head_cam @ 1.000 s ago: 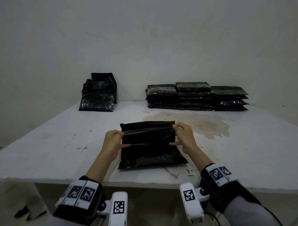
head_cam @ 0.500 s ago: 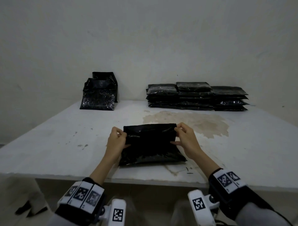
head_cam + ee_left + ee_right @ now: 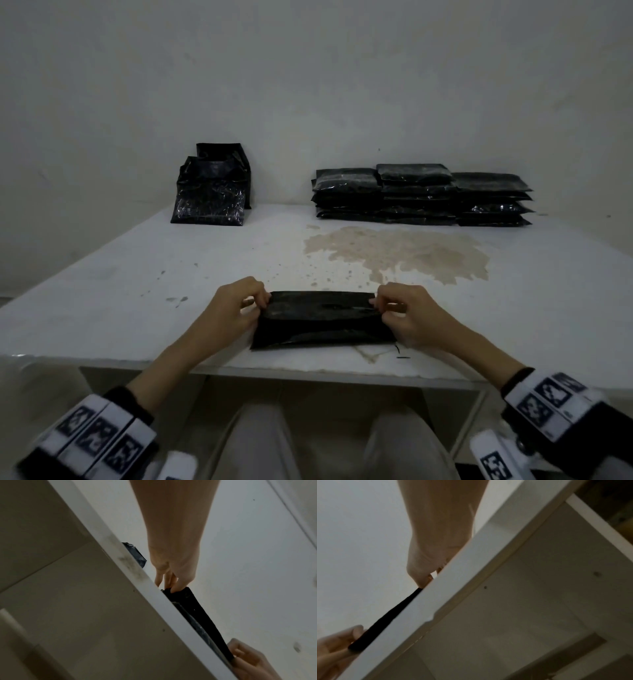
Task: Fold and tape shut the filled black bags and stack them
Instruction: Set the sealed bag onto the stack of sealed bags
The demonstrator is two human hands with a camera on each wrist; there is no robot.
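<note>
Head view: a flat, glossy black plastic bag (image 3: 322,322) lies near the front edge of a white table (image 3: 102,308), its top folded over into a straight band along the far side. The left hand (image 3: 233,308) pinches the left end of that fold between curled fingers and thumb; the right hand (image 3: 407,315) pinches the right end the same way. The film looks slick and faintly creased, and the bag's shape is a low, wide rectangle.

At the back right, against the wall, sits a stack (image 3: 421,195) of flat sealed bags, shiny and pillow-like, in three columns. At the back left stand upright open bags (image 3: 212,192), crinkled and reflective. A rough beige stain (image 3: 394,253) spreads over the matte tabletop between the stack and the hands.

From the left wrist, the fingertips (image 3: 173,589) grip the thin black edge.
</note>
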